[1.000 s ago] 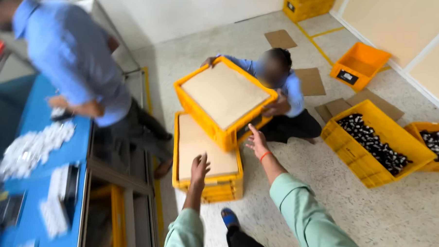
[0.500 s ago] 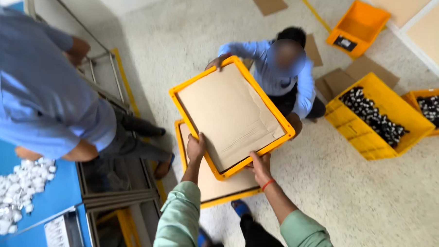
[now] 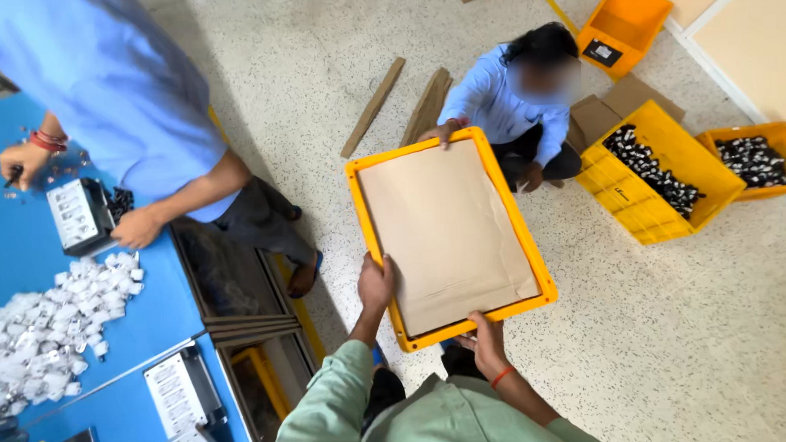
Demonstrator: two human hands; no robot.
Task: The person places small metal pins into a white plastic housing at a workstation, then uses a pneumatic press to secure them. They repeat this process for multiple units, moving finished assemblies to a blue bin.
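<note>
We grip the rectangular yellow plastic crate [image 3: 447, 236], lined with brown cardboard, above the speckled floor: our left hand [image 3: 376, 283] clasps its near-left rim, our right hand [image 3: 486, 341] its near edge, while a seated co-worker's hand [image 3: 442, 133] holds the far rim.

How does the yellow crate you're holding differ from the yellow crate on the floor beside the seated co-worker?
The held yellow plastic crate is lifted and tilted, gripped by the left hand, the right hand and a co-worker's hand; the floor yellow plastic crate rests untouched. The held crate's top is covered by a brown cardboard sheet; the floor crate lies open, showing small dark parts. Both are yellow, rectangular.
</note>
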